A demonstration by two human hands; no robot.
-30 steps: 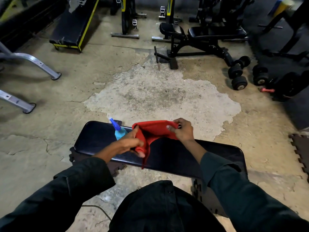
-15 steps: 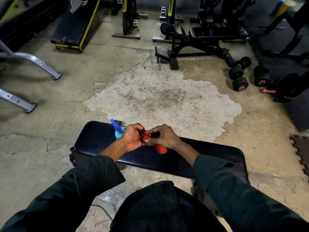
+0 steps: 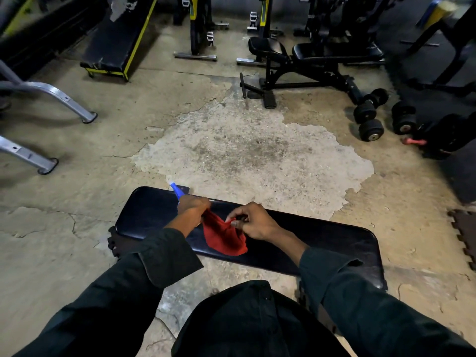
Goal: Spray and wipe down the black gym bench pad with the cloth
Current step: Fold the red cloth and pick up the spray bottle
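Note:
The black bench pad [image 3: 322,243] lies across the concrete floor right in front of me. A red cloth [image 3: 222,239] hangs between both hands and drapes onto the pad's middle. My left hand [image 3: 193,207] pinches its upper left edge. My right hand [image 3: 253,221] pinches its upper right edge with thumb and fingers. A blue spray bottle [image 3: 176,190] stands on the pad's far left edge, mostly hidden behind my left hand; only its nozzle shows.
Black dumbbells [image 3: 369,117] lie on the floor at the right. An adjustable black bench [image 3: 316,55] stands ahead, a yellow-framed bench [image 3: 116,42] at the far left. Grey metal legs [image 3: 64,99] reach in from the left. Foam mat tiles [image 3: 463,235] edge the right side.
The cloth was held spread out, then bunched between both hands close together. Now the hands have parted and lowered, and the cloth hangs folded onto the pad.

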